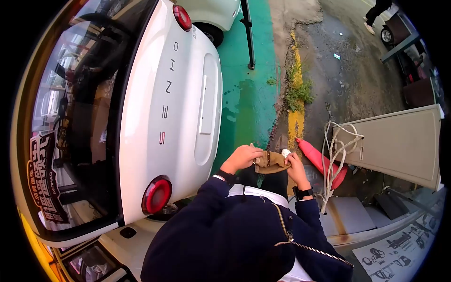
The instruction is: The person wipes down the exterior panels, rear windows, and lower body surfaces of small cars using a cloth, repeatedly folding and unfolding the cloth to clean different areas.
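Note:
A crumpled brown cloth (271, 160) is stretched between my two hands in front of my waist. My left hand (242, 159) pinches its left end, fingers closed. On the other side, my right hand (296, 168) grips the right end between thumb and fingers. Small dark spots show along a fold of the cloth. Just left of my hands stands the rear of a white car (188, 108), apart from the cloth. Part of a white shoe (285, 152) shows beyond the cloth.
A red traffic cone (314, 157) lies or leans at the right, beside a pale cabinet (394, 143) with a looped white cable (336, 150). A black post (248, 37) stands on the green floor ahead. Weeds (298, 91) grow along a yellow line. Another person's legs (376, 14) show far off.

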### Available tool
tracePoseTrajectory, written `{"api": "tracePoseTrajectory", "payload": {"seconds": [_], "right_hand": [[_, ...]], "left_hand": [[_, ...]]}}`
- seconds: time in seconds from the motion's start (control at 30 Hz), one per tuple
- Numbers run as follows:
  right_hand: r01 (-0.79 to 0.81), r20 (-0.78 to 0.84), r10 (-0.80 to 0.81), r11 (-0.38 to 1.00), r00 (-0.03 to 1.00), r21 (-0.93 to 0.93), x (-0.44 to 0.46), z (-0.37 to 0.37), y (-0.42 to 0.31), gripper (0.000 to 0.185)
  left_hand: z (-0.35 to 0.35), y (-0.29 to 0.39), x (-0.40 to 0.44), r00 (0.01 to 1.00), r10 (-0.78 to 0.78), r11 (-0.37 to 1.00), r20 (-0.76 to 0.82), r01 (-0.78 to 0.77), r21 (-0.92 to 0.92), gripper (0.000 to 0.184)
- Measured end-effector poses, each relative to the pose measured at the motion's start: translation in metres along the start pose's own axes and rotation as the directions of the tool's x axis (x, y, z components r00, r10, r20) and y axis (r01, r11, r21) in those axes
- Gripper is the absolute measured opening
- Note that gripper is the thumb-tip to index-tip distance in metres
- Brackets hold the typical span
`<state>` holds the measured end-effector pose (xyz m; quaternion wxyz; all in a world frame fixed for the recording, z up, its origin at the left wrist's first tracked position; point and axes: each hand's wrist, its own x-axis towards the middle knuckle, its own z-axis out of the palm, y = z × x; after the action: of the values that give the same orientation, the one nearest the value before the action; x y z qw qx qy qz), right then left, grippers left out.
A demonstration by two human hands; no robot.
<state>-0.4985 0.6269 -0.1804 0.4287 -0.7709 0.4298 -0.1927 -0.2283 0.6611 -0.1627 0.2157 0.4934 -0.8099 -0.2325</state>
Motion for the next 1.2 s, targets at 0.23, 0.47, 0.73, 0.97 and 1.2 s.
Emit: {"api": "tracePoseTrajectory", "payload": {"seconds": [0.23, 0.47, 0.73, 0.97, 1.2], "right_hand": [[0.199, 0.39, -0.211, 0.977, 0.896, 0.072, 0.043, -0.021, 0.059, 0.024], [0.395, 0.537, -0.257, 0.905, 0.803, -0.158, 0.12, -0.082, 0.103, 0.023], [0.317, 0.75, -0.189, 0.948, 0.633, -0.029, 0.113, -0.068, 0.146, 0.024], [0.431, 0.935, -0.078, 0.899, 0.347, -0.085, 0.133, -0.025, 0.144, 0.025], [0.59, 0.967, 0.076, 0.779, 0.245, -0.211, 0.195, 0.05, 0.126, 0.024]], "left_hand": [[0.049, -0.006, 0.026, 0.837, -0.545, 0.816, -0.038, 0.52, -0.252, 0.035], [0.107, 0.044, 0.03, 0.637, -0.756, 0.638, -0.153, 0.665, -0.388, 0.032], [0.14, 0.066, 0.036, 0.478, -0.877, 0.447, -0.054, 0.768, -0.458, 0.021], [0.184, 0.055, 0.0, 0.203, -0.979, 0.131, 0.012, 0.678, -0.724, 0.024], [0.218, 0.014, -0.035, 0.049, -0.999, 0.011, 0.021, 0.575, -0.818, 0.028]]}}
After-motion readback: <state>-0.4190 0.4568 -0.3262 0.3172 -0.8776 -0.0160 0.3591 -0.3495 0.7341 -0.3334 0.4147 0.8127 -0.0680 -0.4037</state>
